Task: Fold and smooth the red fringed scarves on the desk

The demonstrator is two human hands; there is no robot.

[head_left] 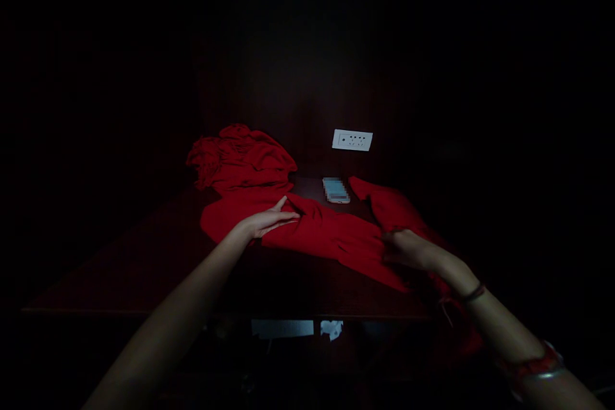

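Left hand (pixel 273 219); red cloth (pixel 327 230) (rumpled)

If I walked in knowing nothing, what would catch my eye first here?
Probably the vivid red cloth stretched across the dark table, bunched up at the far left, with the left hand and right hand at it. Next, the white socket plate glows against the dark background beyond the table, and a phone with a pale, blurred-out screen lies just below it in view, beside the cloth.
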